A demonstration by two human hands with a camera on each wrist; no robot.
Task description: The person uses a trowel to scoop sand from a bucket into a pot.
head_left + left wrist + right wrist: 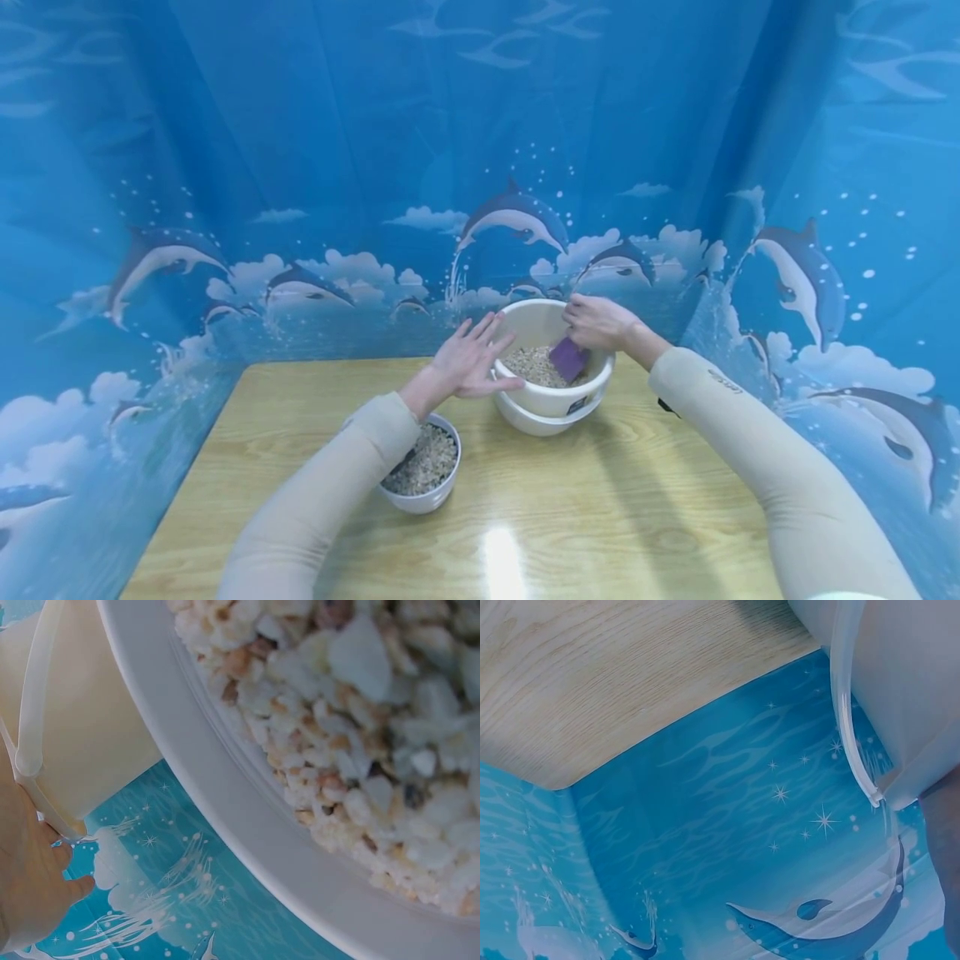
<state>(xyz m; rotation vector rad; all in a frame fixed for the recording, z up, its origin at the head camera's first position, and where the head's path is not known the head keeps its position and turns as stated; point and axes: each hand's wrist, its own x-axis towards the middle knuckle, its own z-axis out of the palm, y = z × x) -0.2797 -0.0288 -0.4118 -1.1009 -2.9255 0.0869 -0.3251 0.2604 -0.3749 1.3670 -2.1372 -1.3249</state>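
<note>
A white bucket (551, 402) stands toward the back of the table, with pale mixed gravel (534, 365) inside. My left hand (468, 360) rests at its left rim, fingers spread and thumb along the near edge. Over the right side of the rim, my right hand (596, 322) grips a purple shovel (570, 360), whose flat blade dips to the gravel. Its handle is hidden in the fingers. The left wrist view has the bucket wall (97, 727) beside the left hand (34, 877). Only an edge of the right hand (946, 840) enters the right wrist view.
A smaller white bowl (427, 502) full of gravel sits under my left forearm; its rim (225, 825) looms large in the left wrist view. The bucket's white handle (845, 712) hangs down outside. Blue dolphin-print curtains (337, 167) enclose the wooden table (600, 517) behind and at both sides.
</note>
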